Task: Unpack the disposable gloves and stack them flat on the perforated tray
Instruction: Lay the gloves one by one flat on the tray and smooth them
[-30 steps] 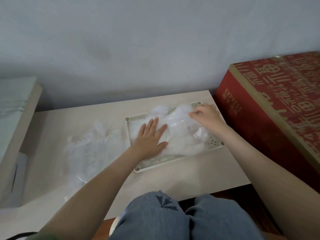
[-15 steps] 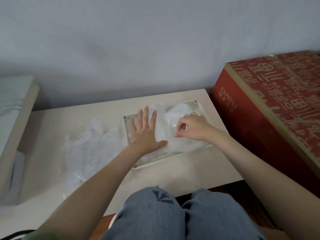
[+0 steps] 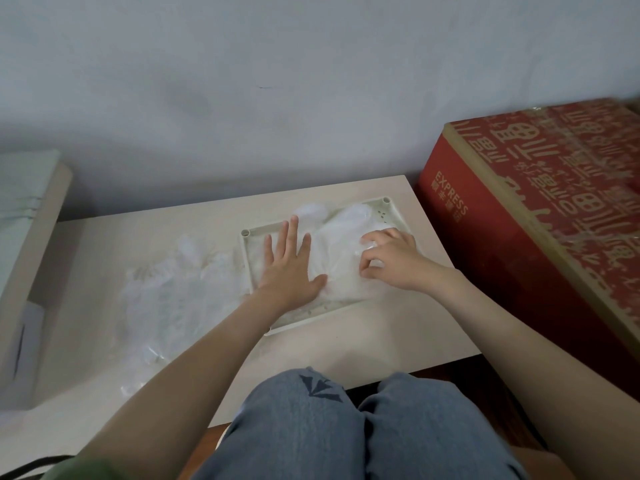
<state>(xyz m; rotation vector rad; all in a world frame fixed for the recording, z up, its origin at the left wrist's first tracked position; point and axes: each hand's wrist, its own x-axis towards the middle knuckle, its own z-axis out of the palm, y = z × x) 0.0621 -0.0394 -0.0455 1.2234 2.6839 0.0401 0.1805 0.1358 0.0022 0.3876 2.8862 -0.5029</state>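
Note:
A cream perforated tray (image 3: 381, 211) lies on the pale table (image 3: 374, 341) toward its right end. Thin clear disposable gloves (image 3: 341, 237) are piled on the tray. My left hand (image 3: 289, 268) lies flat with spread fingers on the left part of that pile, pressing it down. My right hand (image 3: 393, 259) is over the right part of the pile, its fingers curled and pinching the clear film. A looser heap of clear gloves and wrapping (image 3: 173, 292) lies on the table left of the tray.
A large red printed carton (image 3: 540, 216) stands close against the table's right end. A pale shelf or box (image 3: 24, 237) sits at the far left. The wall runs right behind the table. My denim-clad knees (image 3: 346, 427) are under the front edge.
My right hand came from the tray's far right corner toward the middle of the pile and now pinches the film. My left hand slid slightly left and stays flat.

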